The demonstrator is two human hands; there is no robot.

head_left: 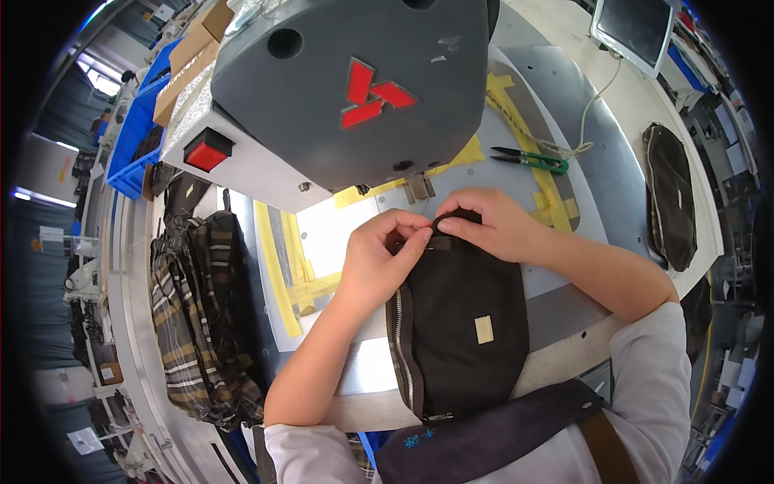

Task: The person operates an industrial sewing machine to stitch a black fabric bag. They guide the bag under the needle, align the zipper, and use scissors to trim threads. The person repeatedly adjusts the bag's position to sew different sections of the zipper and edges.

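Pouch [455, 302] in hands [372, 256] [501, 227], contents hidden

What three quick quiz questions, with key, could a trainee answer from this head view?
1. True or false: the left hand and right hand are both at the upper end of the dark pouch.
2. Where does the pouch's long silver zipper run in the picture?
A) along its left side
B) along its right side
C) across its middle
3. Fill in: the snips lying beyond the right hand have ____ handles.

Key: 1. True. 2. A. 3. Green.
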